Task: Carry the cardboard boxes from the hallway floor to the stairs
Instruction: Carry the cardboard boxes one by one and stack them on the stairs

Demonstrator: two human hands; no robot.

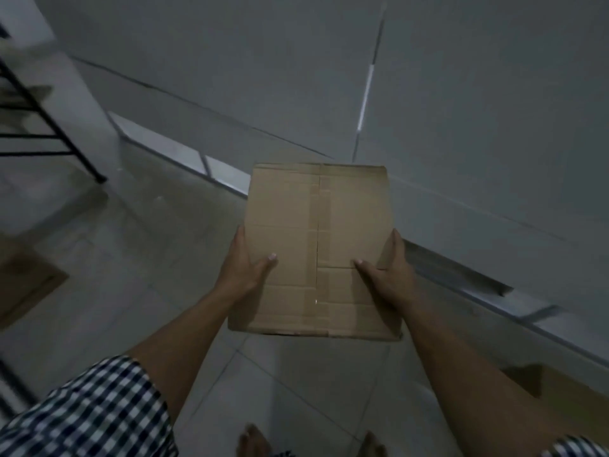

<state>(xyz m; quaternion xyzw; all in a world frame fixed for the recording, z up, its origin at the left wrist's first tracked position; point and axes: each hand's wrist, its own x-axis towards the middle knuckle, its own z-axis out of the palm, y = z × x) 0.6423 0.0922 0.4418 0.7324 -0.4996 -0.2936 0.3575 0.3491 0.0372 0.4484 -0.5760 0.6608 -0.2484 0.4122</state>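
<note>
A taped brown cardboard box (316, 225) is held in the air in front of me, above the tiled floor. My left hand (244, 268) grips its left side with the thumb lying on the top face. My right hand (389, 275) grips its right side in the same way, thumb on top. A second cardboard box (23, 282) sits on the floor at the left edge. Part of a third cardboard box (566, 397) shows on the floor at the lower right, behind my right forearm.
A grey wall (461, 94) with a light baseboard (171, 150) runs diagonally ahead. A black metal frame (49, 127) stands at the upper left beside a white post. My bare feet (253, 440) stand on pale floor tiles (131, 258).
</note>
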